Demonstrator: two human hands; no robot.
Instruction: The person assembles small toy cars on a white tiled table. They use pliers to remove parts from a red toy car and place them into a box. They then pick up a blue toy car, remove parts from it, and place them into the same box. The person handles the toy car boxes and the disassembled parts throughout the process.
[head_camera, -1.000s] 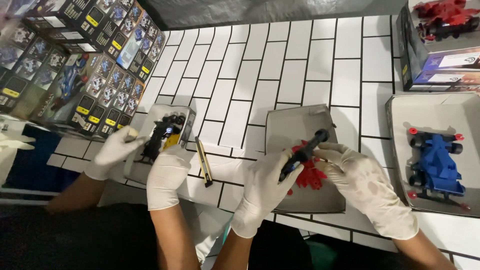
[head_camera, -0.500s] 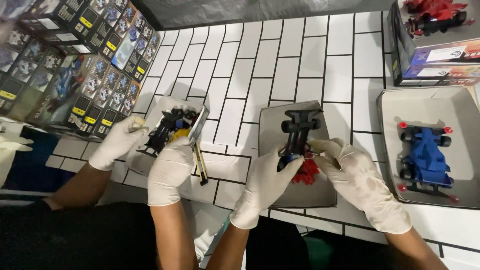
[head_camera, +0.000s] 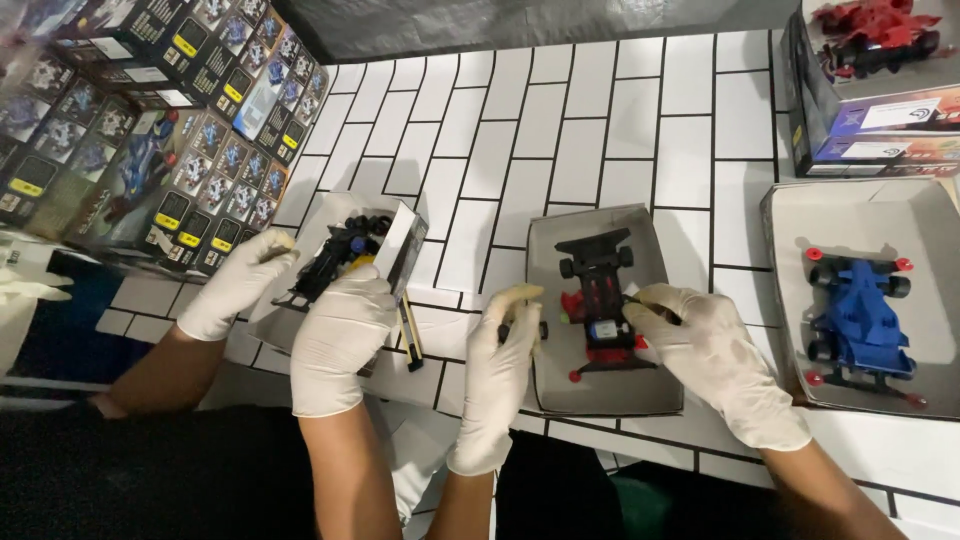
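Observation:
A red and black toy race car (head_camera: 600, 300) lies flat in a grey cardboard tray (head_camera: 610, 392) on the white tiled table. Both my hands wear white gloves. My left hand (head_camera: 497, 370) rests against the tray's left wall, fingers stretched along it and gripping the edge. My right hand (head_camera: 715, 355) sits at the car's right side, its fingertips pinched on the car's body near the middle.
On the left a co-worker's gloved hands (head_camera: 340, 335) hold a black and yellow toy car (head_camera: 340, 250) over another tray. A blue car (head_camera: 855, 315) lies in a tray (head_camera: 880, 215) at right. Stacked kit boxes (head_camera: 150, 130) fill the far left; a red car (head_camera: 870, 35) sits top right. A small tool (head_camera: 410, 340) lies between trays.
The red and black car, held up in both my hands before, has turned flat and come down into the grey tray. My left hand moved off it to the tray's edge.

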